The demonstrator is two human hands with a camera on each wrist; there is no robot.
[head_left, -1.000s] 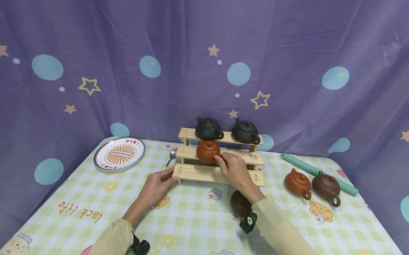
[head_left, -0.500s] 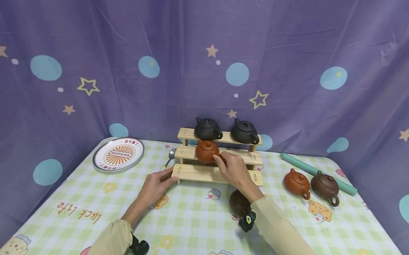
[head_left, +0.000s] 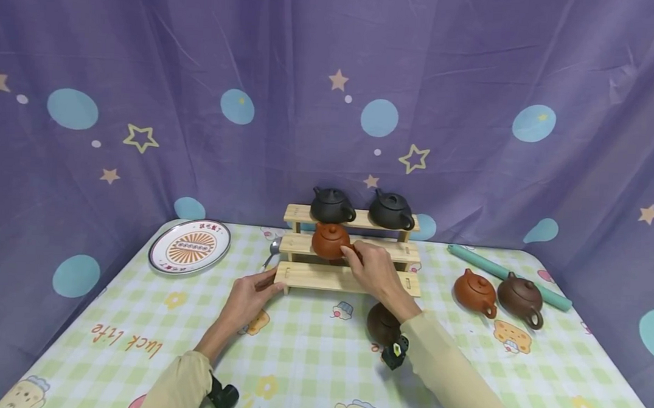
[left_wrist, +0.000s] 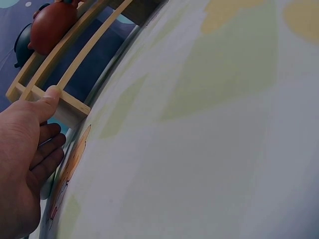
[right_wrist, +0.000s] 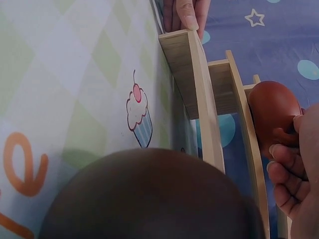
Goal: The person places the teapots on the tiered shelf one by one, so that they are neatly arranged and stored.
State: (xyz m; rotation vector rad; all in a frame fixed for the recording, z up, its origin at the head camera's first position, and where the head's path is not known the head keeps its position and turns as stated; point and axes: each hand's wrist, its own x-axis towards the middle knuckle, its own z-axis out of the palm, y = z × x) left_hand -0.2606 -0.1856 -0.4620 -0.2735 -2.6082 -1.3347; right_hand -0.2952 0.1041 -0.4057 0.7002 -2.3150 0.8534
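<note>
My right hand (head_left: 378, 268) pinches the handle of a reddish-brown teapot (head_left: 329, 240), which is at the left half of the middle tier of a three-tier wooden stand (head_left: 324, 278). In the right wrist view that teapot (right_wrist: 275, 112) is against the tier, its handle partly hidden by fingers. My left hand (head_left: 250, 301) holds the left end of the lowest tier, with the thumb at the front corner in the left wrist view. Two black teapots, one left (head_left: 329, 206) and one right (head_left: 390, 210), sit on the top tier.
A dark brown teapot (head_left: 381, 325) stands under my right wrist. To the right are another reddish teapot (head_left: 473, 292), a dark brown teapot (head_left: 520, 297) and a green roll (head_left: 483, 264). A plate (head_left: 163, 245) and a spoon (head_left: 274, 247) lie left of the stand.
Almost nothing moves. The reddish-brown teapot shifts up very slightly in my right hand's pinch, while my left hand stays on the stand.
</note>
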